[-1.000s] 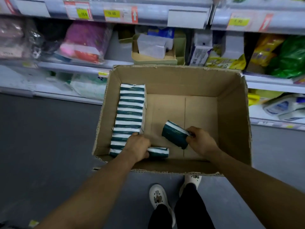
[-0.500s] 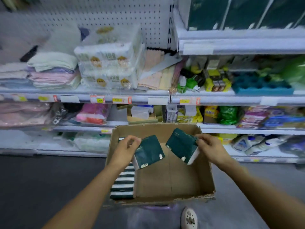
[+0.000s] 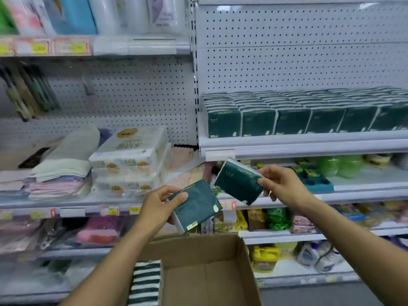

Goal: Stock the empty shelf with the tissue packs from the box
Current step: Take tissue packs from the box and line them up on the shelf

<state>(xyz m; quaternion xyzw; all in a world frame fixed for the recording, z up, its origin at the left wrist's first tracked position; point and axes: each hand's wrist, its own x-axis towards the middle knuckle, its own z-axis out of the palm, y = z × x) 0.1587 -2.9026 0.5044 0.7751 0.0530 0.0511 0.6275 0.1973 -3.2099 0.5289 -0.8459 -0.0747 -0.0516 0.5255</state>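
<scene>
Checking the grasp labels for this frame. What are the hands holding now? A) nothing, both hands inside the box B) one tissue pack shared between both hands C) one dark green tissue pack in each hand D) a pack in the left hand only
C: the left hand grips one dark green tissue pack and the right hand pinches a second pack, both raised above the cardboard box.

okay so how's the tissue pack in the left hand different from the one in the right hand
The left-hand pack sits lower, just above the box; the right-hand pack is raised closer to the stocked shelf. The left hand grips its pack along the left edge, thumb across the front; the right hand pinches its pack at the right end. Both are dark green, tilted, similar in size.
</scene>
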